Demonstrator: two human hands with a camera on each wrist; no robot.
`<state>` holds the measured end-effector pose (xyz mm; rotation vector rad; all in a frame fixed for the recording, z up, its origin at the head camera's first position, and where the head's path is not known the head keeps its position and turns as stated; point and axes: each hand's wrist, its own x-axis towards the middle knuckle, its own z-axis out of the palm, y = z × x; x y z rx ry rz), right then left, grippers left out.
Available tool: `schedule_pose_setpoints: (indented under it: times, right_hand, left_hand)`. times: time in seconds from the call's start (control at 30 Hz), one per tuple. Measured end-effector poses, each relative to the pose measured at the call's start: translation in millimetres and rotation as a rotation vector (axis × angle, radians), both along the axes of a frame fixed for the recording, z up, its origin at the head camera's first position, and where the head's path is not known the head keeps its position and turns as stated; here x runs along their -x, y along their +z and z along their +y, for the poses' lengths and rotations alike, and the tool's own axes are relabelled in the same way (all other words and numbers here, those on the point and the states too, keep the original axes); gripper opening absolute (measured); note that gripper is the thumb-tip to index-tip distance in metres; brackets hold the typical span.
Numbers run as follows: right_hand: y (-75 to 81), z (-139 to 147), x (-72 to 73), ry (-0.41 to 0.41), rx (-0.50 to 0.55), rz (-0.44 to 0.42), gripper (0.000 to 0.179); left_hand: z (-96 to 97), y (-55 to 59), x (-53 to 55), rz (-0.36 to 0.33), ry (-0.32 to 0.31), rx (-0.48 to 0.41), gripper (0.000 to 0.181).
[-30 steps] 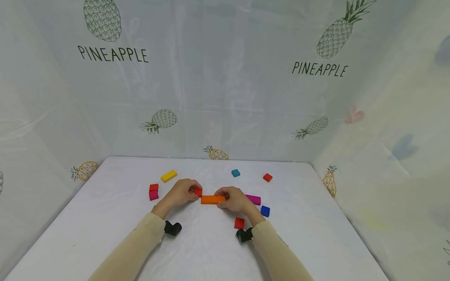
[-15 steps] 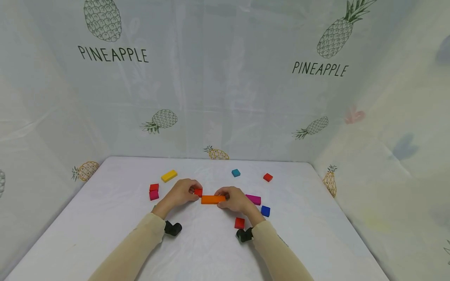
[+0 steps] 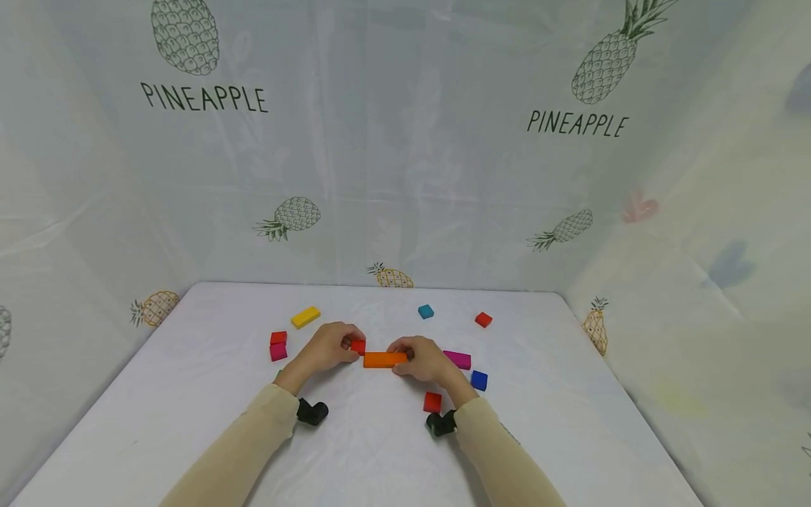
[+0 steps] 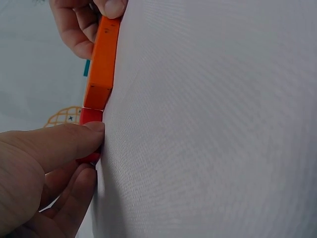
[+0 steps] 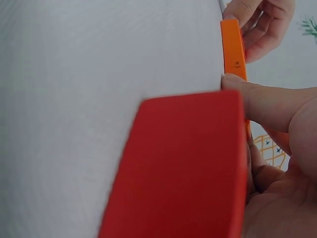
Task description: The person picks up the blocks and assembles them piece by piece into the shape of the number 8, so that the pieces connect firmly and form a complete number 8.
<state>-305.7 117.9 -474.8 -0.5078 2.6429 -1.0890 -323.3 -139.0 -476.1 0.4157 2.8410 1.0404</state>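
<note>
Between thumb and fingers, my left hand pinches a small red block on the table. My right hand grips the right end of a long orange block, its thumb on the near side and fingers on the far side. In the left wrist view the orange block meets the red block end to end, the red one partly covered by my left thumb. A second red block looms close in the right wrist view; in the head view it lies near my right wrist.
Left of my hands lie a red block, a pink block and a yellow block. A teal block and a red block lie farther back. A magenta block and a blue block lie right of my right hand.
</note>
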Motion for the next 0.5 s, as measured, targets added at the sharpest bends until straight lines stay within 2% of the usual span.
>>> schedule_pose_setpoints:
  times: [0.5]
  right_hand:
    - [0.7, 0.3, 0.6, 0.0, 0.01, -0.007, 0.026]
  left_hand:
    - [0.0, 0.1, -0.2, 0.022, -0.009, 0.02, 0.035]
